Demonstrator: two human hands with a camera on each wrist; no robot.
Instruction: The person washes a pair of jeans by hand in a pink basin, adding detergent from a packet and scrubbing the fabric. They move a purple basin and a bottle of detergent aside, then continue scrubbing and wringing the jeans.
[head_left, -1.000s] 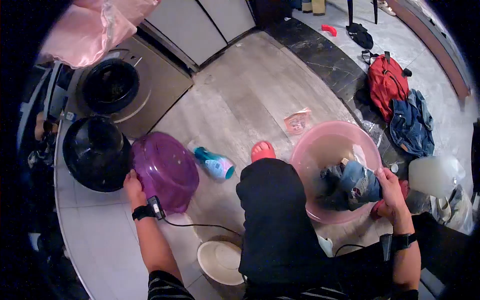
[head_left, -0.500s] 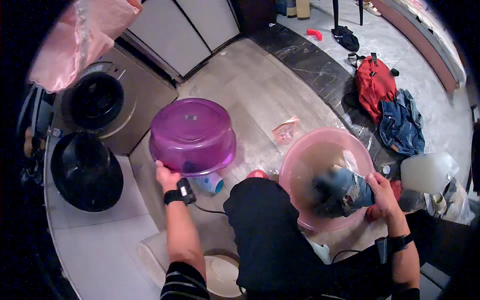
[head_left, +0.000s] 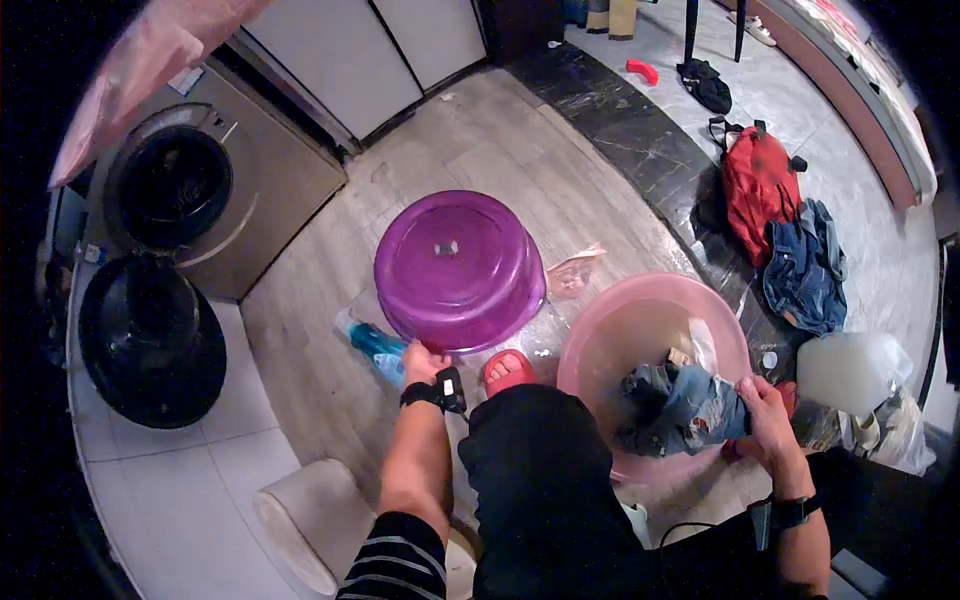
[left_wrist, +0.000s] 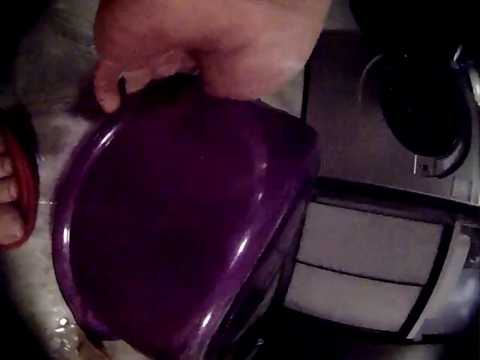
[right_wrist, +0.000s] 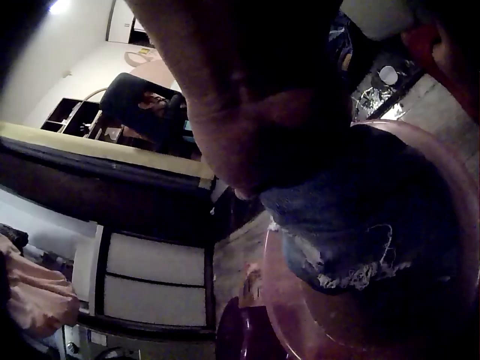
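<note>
The left hand [head_left: 425,368] grips the near rim of an upside-down purple basin [head_left: 455,265]; in the left wrist view the fingers of this hand [left_wrist: 202,45] curl at the edge of the purple basin [left_wrist: 172,217]. On the right, the right hand [head_left: 770,415] pinches wet, frayed blue jeans [head_left: 700,405], partly lying in murky water inside a pink basin [head_left: 655,285]. From the right wrist, the jeans [right_wrist: 360,217] hang under the right hand [right_wrist: 255,127], whose fingers are in shadow. A blue bottle [head_left: 375,350] lies beside the purple basin, partly behind the left hand.
A front-loading washer [head_left: 270,190] stands at the left, with a black basin [head_left: 150,345] near it. A foot in a red slipper [head_left: 508,370] is between the basins. Right of the pink basin are a white jug [head_left: 855,372], a red bag [head_left: 758,190] and denim [head_left: 805,265].
The left hand has carried the purple basin rightward from beside the black basin, across the bottle toward the pink basin. The right hand still holds the jeans, which have shifted slightly.
</note>
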